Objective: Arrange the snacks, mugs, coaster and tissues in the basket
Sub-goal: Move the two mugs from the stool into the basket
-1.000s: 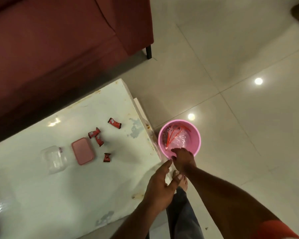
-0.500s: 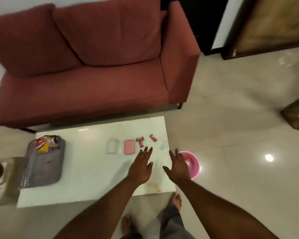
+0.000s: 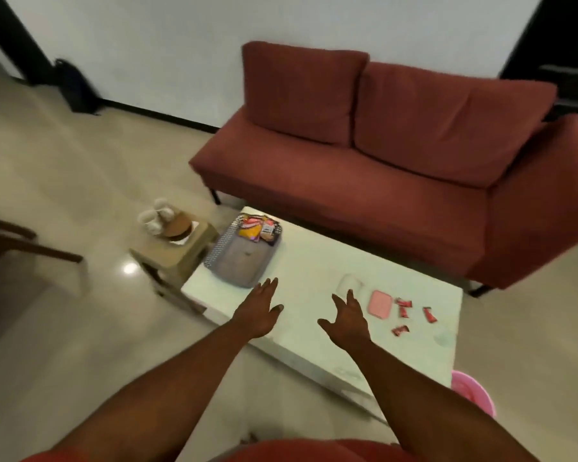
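Observation:
A grey mesh basket (image 3: 239, 263) lies at the left end of the white table (image 3: 314, 261), with snack packets (image 3: 257, 228) piled at its far end. White mugs (image 3: 156, 216) and a brown round coaster (image 3: 177, 228) stand on a small stool (image 3: 171, 253) left of the table. My left hand (image 3: 259, 310) hovers open just right of the basket's near corner. My right hand (image 3: 347, 316) is open over the table's middle, empty. Several small red snack wrappers (image 3: 406, 310) lie at the right, beside a pink lid (image 3: 380, 304) and a clear container (image 3: 349, 283).
A red sofa (image 3: 381, 161) stands behind the table. A pink bucket (image 3: 471, 395) sits on the floor at the table's near right corner. A wooden chair frame (image 3: 14, 248) is at the far left. A dark bag (image 3: 74, 91) leans on the wall.
My right hand left the pink bucket and both hands rose over the table. The view swung up and left, bringing the basket, stool and mugs into sight.

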